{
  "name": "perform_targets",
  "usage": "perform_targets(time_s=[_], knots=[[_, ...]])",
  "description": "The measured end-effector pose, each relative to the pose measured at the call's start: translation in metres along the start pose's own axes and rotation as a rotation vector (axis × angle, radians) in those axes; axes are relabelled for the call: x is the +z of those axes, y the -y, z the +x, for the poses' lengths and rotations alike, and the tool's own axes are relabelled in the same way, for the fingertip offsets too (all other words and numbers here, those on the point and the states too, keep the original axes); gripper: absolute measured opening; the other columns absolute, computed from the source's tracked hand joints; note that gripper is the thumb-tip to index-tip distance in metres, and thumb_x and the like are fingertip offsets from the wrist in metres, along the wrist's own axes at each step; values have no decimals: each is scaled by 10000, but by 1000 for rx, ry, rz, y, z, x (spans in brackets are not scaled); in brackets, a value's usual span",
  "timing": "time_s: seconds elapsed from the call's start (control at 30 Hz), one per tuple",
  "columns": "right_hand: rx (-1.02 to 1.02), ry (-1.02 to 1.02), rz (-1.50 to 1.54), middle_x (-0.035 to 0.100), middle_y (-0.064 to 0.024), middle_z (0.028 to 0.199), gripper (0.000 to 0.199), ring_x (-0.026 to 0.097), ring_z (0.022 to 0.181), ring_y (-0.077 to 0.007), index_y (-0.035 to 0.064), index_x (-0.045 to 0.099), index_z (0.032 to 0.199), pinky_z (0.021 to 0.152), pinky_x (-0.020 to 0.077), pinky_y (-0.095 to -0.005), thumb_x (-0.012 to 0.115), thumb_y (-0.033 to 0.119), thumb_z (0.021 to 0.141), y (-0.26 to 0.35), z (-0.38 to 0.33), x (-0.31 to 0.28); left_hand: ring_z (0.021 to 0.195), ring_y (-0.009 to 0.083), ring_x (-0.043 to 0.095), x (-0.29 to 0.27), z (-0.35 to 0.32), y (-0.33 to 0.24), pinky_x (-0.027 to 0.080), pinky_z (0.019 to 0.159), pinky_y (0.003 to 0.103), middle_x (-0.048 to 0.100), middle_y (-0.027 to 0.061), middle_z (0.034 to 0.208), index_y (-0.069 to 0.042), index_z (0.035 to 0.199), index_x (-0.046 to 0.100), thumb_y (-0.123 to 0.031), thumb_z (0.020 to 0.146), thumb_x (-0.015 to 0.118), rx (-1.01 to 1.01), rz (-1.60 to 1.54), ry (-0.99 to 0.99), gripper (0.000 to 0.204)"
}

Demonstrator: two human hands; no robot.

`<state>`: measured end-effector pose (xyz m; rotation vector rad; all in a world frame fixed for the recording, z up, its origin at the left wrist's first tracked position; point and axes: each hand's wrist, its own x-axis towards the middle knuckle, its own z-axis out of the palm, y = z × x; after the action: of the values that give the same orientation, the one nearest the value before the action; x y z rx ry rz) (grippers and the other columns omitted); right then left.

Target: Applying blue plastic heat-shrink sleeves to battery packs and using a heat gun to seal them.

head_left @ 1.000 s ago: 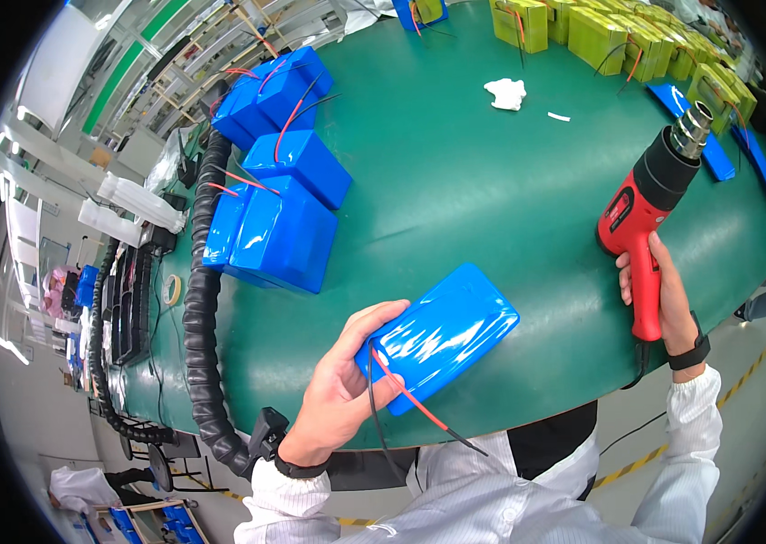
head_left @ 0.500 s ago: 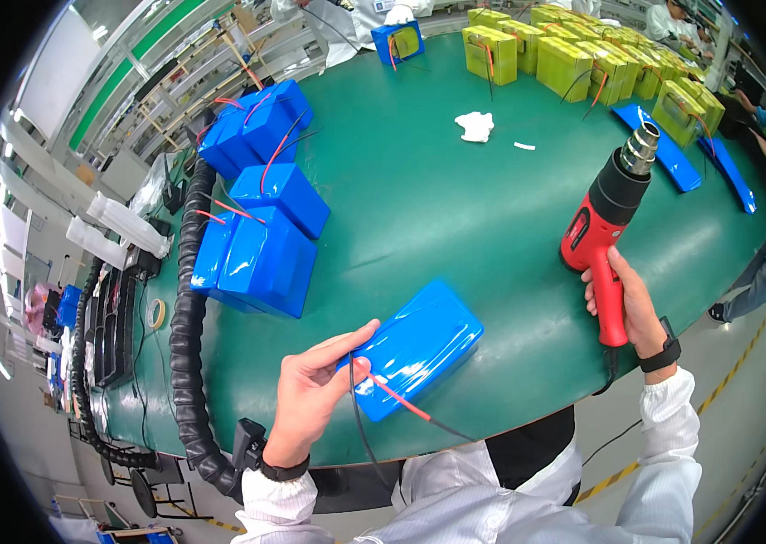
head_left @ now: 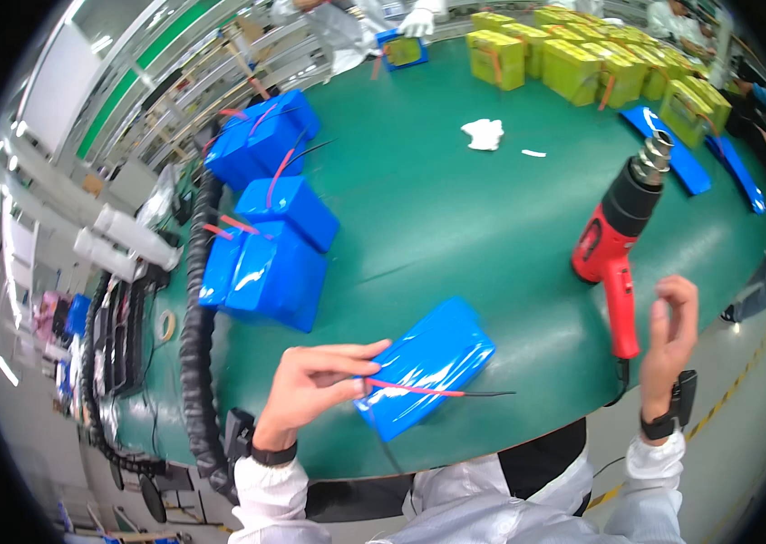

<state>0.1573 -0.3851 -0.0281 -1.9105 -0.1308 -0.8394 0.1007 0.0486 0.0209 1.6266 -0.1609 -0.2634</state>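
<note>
A blue shrink-wrapped battery pack (head_left: pixel 437 354) lies near the table's front edge, a red wire (head_left: pixel 415 390) and a black one coming from its left end. My left hand (head_left: pixel 310 385) pinches that end, thumb below and fingers above, by the wire roots. To the right a red and black heat gun (head_left: pixel 614 245) stands on the table, its metal nozzle pointing up and away. Just right of its handle, my right hand (head_left: pixel 669 340) is off the tool, fingers parted and bent, with nothing in them.
Several blue battery packs (head_left: pixel 279 276) with wires stand at the left, beside a black corrugated hose (head_left: pixel 197 363). Rows of yellow-green packs (head_left: pixel 573 72) fill the far right, near flat blue sleeves (head_left: pixel 673 150). A crumpled white scrap (head_left: pixel 484 134) lies mid-table. Co-workers stand beyond, one gloved hand (head_left: pixel 419 22) at another pack.
My right hand has let go of the heat gun handle and moved right and down. The left hand keeps its hold on the pack, and the red wire has swung up.
</note>
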Motion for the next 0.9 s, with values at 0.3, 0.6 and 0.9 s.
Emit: perform_targets(time_s=[0.3, 0.6, 0.9], knots=[[-463, 545, 226, 589, -148, 1126, 481, 576, 1004, -317, 16, 608, 1236, 879, 494, -411, 775, 206, 826, 87, -28, 71, 917, 224, 636, 21, -13, -37, 494, 793, 301, 676, 113, 1086, 23, 1025, 736, 65, 786, 763, 208, 606, -182, 244], [-594, 792, 542, 643, -118, 982, 259, 620, 910, -302, 18, 642, 1163, 814, 508, -422, 619, 178, 961, 122, -31, 99, 808, 207, 641, 18, -7, -34, 499, 690, 293, 667, 122, 923, 49, 979, 728, 159, 757, 721, 480, 832, -94, 248], [-499, 623, 642, 628, -143, 1011, 275, 601, 964, -329, 22, 635, 1163, 860, 506, -413, 663, 167, 931, 121, -35, 98, 780, 192, 633, 12, -6, -18, 471, 619, 275, 657, 111, 895, 45, 912, 717, 181, 794, 651, 534, 771, -133, 193]])
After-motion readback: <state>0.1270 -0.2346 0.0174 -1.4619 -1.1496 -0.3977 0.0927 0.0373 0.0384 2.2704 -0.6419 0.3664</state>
